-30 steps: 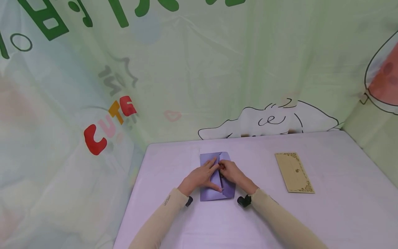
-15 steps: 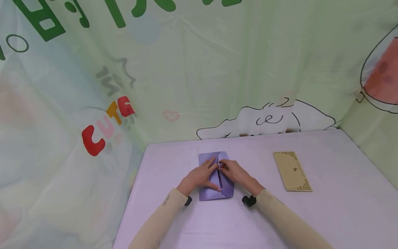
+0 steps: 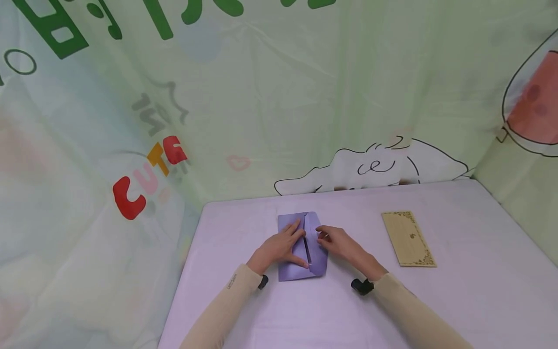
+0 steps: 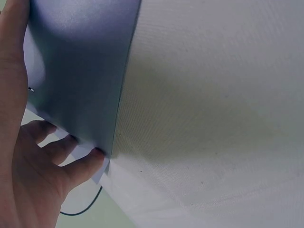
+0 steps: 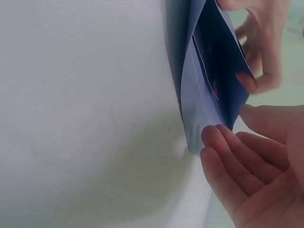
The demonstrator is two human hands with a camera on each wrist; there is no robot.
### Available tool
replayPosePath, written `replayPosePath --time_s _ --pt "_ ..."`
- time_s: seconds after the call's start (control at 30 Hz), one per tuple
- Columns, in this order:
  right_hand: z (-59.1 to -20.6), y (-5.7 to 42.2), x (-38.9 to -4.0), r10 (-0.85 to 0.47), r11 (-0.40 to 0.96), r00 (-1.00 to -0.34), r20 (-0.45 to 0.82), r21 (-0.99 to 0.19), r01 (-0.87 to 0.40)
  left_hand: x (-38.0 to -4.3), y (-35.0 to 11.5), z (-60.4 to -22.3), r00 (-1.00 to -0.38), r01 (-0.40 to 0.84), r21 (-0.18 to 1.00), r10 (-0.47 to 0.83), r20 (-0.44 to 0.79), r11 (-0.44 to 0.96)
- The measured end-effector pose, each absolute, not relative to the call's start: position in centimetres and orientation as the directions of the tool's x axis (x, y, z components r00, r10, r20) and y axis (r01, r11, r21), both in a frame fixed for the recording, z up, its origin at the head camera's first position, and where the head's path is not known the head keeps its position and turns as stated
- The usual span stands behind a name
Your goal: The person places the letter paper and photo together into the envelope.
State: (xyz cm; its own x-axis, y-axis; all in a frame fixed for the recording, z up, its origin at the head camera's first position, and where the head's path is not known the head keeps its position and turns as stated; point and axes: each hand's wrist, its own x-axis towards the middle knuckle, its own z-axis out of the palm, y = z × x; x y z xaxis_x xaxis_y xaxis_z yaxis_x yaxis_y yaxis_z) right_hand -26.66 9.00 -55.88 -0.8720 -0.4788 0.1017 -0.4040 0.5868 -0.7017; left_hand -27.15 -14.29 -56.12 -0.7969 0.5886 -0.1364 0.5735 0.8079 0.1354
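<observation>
A purple paper envelope [image 3: 319,259] lies on the table, with a dark slit running down between its panels. My left hand [image 3: 279,247] rests on its left panel, fingers and thumb spread. In the left wrist view, fingertips of that hand touch the envelope [image 4: 85,71] along its far edge. My right hand [image 3: 342,243] hovers by the envelope's right side, fingers loosely bent and nothing between them. The right wrist view shows the envelope's mouth gaping, with a dark inside and a small red mark; the right hand [image 5: 256,173] is beside its near end.
A tan rectangular card [image 3: 409,240] with dark ornamental corners lies to the right on the lilac table cover [image 3: 348,315]. A printed curtain [image 3: 270,97] hangs behind the table and along its left side.
My right hand has drawn away from the slit, out to the right edge of the envelope, and its fingers have loosened. The left hand stays on the left panel.
</observation>
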Motion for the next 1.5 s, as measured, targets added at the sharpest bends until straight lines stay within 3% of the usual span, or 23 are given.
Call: replayPosePath --time_s 0.7,1.2,1.5 --pt "-56.3 15.1 -26.3 -0.314 0.657 -0.945 0.095 -0.697 -0.288 -27.5 -14.6 -56.0 -0.787 0.585 0.147 0.602 -0.137 0.798" --pt "-55.7 21.8 -24.8 -0.12 0.72 -0.993 -0.013 -0.69 -0.078 -27.0 -14.2 -56.2 -0.787 0.574 0.169 0.597 -0.154 0.801" --pt "-55.3 25.7 -24.6 0.003 0.758 -0.999 0.036 -0.652 -0.021 -27.2 -14.2 -56.1 -0.796 0.563 0.157 0.584 -0.16 0.811"
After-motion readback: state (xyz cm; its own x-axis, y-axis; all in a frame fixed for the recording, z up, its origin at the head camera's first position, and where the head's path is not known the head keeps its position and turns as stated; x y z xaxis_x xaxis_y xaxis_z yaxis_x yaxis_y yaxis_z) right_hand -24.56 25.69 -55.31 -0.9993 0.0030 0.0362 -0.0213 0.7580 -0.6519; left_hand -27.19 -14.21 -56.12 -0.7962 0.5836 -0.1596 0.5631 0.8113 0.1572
